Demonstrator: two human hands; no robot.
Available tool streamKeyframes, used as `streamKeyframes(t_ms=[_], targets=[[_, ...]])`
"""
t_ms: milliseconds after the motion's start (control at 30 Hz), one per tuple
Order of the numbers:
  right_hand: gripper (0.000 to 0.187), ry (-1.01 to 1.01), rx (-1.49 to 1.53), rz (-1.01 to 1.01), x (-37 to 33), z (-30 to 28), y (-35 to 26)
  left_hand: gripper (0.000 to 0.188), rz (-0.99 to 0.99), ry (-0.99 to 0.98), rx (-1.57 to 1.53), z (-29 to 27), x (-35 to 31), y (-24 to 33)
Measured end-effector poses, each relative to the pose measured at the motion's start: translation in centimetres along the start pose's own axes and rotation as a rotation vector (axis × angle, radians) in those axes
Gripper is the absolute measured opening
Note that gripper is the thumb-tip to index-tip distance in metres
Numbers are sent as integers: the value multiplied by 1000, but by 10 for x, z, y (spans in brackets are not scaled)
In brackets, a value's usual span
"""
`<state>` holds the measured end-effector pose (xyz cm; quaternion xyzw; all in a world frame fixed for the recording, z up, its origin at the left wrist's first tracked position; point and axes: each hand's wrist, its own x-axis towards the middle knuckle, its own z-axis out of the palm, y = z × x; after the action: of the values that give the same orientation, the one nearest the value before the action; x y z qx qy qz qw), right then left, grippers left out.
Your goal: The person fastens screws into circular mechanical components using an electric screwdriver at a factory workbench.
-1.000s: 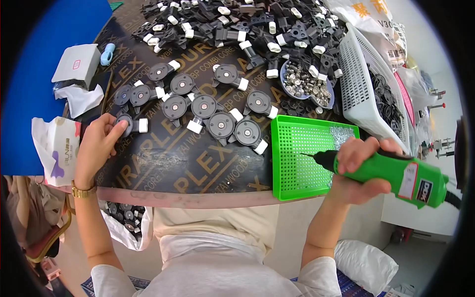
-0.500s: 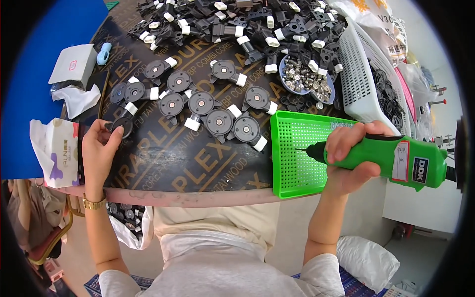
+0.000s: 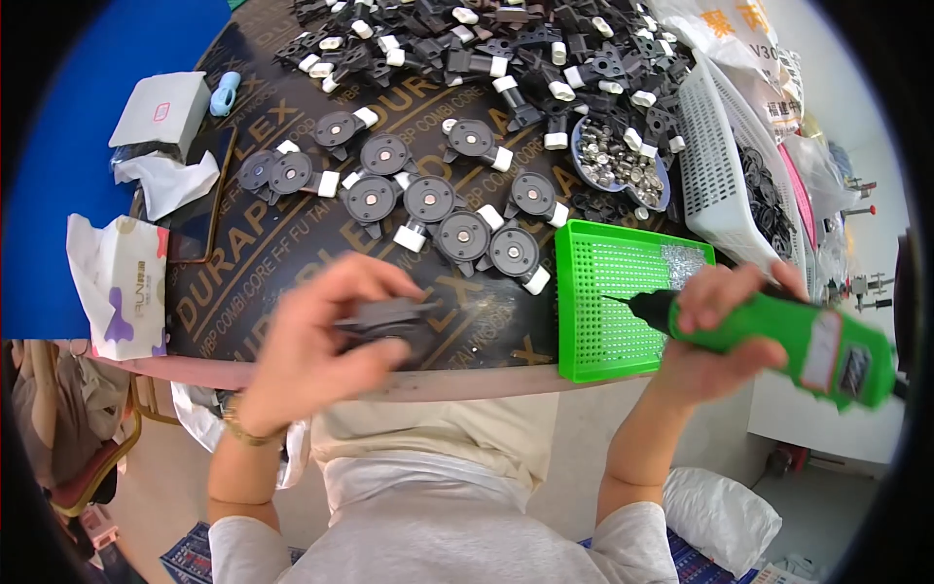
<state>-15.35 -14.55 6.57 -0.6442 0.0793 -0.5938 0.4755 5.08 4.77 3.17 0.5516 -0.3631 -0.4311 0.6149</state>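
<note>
My left hand (image 3: 309, 341), smeared by motion, grips a black plastic part (image 3: 394, 326) with a round end above the near side of the table. In my right hand (image 3: 720, 326) is a green electric screwdriver (image 3: 798, 341). Its thin bit points left over the green perforated tray (image 3: 566, 311). Small silver screws (image 3: 687, 261) lie heaped at the tray's far right. Several black disc-shaped parts (image 3: 429, 200) with white end caps rest in a group on the table, beyond my left hand.
A big pile of black parts with white caps (image 3: 525, 58) covers the far side. Beside it are a blue dish (image 3: 665, 195) of metal pieces and a white basket (image 3: 702, 146). A tissue pack (image 3: 136, 292), grey box (image 3: 161, 109) and phone (image 3: 206, 209) sit left.
My left hand has lifted a black part from the table's left side and carried it right, toward me. My right hand and the screwdriver have shifted slightly right in view.
</note>
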Motion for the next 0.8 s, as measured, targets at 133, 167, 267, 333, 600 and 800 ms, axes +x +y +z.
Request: streamKeyframes(t_ms=[133, 167, 267, 333, 600, 800], targets=[[74, -178, 269, -115, -7, 18, -26, 27, -117, -98, 93, 39, 5, -8], [74, -277, 285, -138, -7, 21, -32, 27, -121, -100, 91, 42, 7, -11], [66, -269, 387, -138, -15, 38, -38, 28, -196, -181, 97, 45, 11, -15], [65, -258, 378, -148, -13, 39, -37, 28, -211, -152, 97, 47, 10, -19], [55, -397, 376, -23, -20, 43, -28, 24, -217, -75, 133, 53, 13, -29], [61, -501, 381, -19, -23, 43, -12, 22, -185, -106, 239, 59, 12, -37]])
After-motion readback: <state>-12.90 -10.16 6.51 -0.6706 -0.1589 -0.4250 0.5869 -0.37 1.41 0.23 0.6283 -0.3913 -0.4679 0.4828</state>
